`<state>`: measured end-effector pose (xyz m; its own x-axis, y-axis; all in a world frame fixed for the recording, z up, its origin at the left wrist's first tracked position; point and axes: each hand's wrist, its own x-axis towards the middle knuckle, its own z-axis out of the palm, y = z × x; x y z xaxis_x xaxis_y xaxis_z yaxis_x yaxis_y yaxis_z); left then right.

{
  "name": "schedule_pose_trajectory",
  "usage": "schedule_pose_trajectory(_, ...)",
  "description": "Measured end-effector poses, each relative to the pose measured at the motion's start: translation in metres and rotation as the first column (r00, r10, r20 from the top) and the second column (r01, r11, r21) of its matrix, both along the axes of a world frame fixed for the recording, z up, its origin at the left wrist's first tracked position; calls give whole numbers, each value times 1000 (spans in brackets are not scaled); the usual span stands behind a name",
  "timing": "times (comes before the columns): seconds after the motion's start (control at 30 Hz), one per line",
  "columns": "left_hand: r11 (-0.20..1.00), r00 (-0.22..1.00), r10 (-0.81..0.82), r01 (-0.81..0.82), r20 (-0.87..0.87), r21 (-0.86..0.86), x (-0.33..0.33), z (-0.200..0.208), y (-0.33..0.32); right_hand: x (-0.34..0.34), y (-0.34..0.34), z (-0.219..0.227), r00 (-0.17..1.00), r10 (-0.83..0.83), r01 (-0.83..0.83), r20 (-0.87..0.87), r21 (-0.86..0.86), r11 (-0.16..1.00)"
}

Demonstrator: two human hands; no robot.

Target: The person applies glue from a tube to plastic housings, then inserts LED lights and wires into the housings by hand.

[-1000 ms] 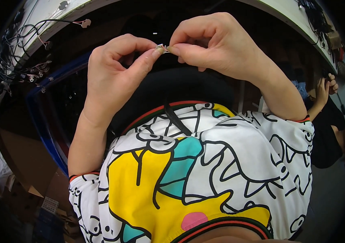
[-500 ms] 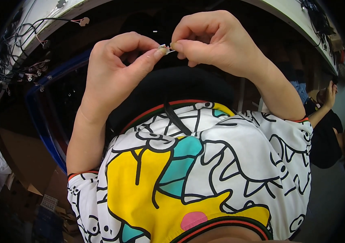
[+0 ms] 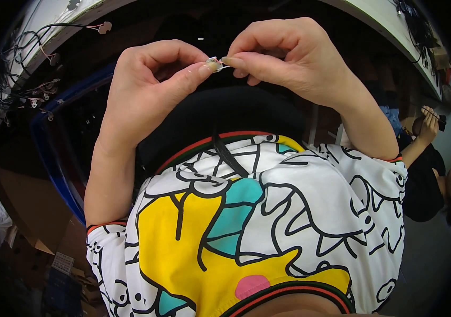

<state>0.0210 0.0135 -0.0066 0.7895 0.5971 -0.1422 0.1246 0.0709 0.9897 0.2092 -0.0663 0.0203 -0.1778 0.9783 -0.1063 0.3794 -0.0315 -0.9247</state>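
Note:
Between thumb and forefinger my left hand (image 3: 151, 87) pinches a small white part (image 3: 216, 61) that looks like a connector, partly hidden by the fingertips. Thin wires (image 3: 225, 66), one white and one reddish, run from it toward the right. My right hand (image 3: 294, 61) is closed in a pinch at these wires, close beside the left fingertips. Both hands are raised in front of my chest, near the upper middle of the view.
Bundles of black cables with small ends (image 3: 35, 63) lie on a white bench edge (image 3: 85, 13) at the left. Below stands a blue bin (image 3: 56, 153). Cardboard (image 3: 30, 203) lies lower left. At the right, another person's hand (image 3: 429, 124) holds something dark.
My right hand has shifted slightly down and rightward, still at the wires. My left hand keeps its pinch almost unmoved. The other person's hand at the right has turned.

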Motion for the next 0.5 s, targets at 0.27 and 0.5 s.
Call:
schedule_pose_trajectory(0.27, 997, 999, -12, 15, -40, 79, 6, 4, 3, 3, 5, 3, 981, 63, -88, 185, 129, 988)
schedule_pose_trajectory(0.5, 998, 998, -43, 45, 39, -37, 5, -4, 3, 6, 4, -5, 977, -55, 29, -204, -129, 991)
